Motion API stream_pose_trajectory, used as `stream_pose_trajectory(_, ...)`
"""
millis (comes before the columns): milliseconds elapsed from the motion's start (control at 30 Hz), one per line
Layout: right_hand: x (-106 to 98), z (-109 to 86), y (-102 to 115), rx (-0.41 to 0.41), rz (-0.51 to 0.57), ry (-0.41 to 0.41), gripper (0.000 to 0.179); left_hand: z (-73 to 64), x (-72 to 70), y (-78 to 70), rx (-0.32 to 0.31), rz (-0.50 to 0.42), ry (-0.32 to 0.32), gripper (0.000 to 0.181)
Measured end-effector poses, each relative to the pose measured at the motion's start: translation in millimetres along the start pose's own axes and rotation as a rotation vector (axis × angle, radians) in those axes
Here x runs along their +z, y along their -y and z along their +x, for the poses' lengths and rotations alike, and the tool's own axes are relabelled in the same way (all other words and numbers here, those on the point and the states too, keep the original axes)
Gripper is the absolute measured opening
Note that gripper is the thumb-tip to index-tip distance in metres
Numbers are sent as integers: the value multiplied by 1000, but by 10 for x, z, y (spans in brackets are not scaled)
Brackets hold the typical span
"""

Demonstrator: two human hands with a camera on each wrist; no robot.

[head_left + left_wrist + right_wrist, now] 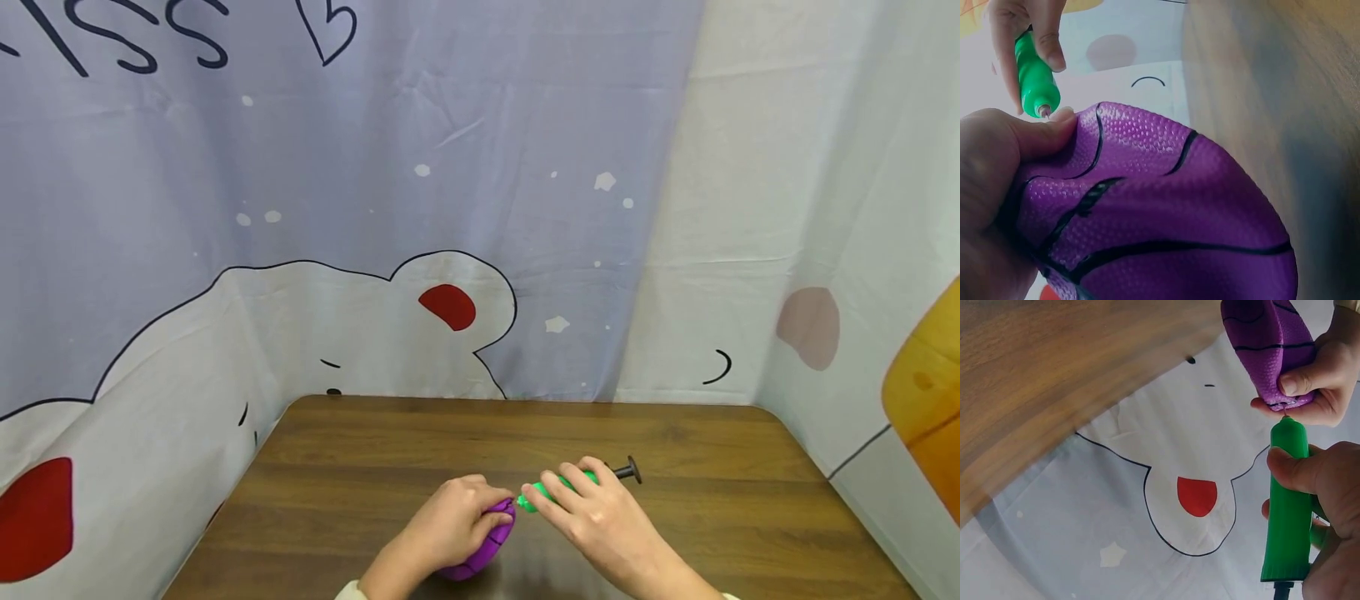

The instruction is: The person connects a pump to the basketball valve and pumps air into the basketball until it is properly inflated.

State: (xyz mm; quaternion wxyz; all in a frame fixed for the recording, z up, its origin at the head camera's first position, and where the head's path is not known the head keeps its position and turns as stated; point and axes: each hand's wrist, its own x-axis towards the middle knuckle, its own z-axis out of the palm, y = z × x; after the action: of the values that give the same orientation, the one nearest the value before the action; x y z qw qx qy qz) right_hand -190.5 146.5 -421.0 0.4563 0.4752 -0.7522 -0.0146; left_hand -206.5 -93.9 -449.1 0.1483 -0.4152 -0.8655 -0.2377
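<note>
A limp, partly collapsed purple ball [1210, 206] with black seam lines and a pebbled skin is pinched near its edge by my left hand [457, 521]. My right hand [603, 521] grips a green hand pump [1289, 500] round its barrel. The pump's black plunger handle [633, 471] sticks out at the far end, beyond the right hand. From the pump's tip a thin needle [1285, 412] meets the pinched edge of the ball in the right wrist view. How deep the needle sits cannot be seen.
Both hands work above a brown wooden table [360, 467], near its front edge. A printed cloth curtain [375, 167] hangs behind the table and along its sides, with bear shapes and star marks.
</note>
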Motion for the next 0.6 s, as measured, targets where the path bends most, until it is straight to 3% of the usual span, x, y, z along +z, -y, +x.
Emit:
stream_pose_trajectory(267, 34, 1, 56, 12, 15, 20, 36, -4, 5, -9, 21, 33, -11, 18)
stream_pose_trajectory(467, 59, -37, 69, 12, 9, 60, 37, -18, 1, -23, 12, 26, 13, 17)
stream_pose_trajectory(600, 67, -65, 54, 38, 36, 58, 38, 11, -26, -36, 5, 69, 37, 16)
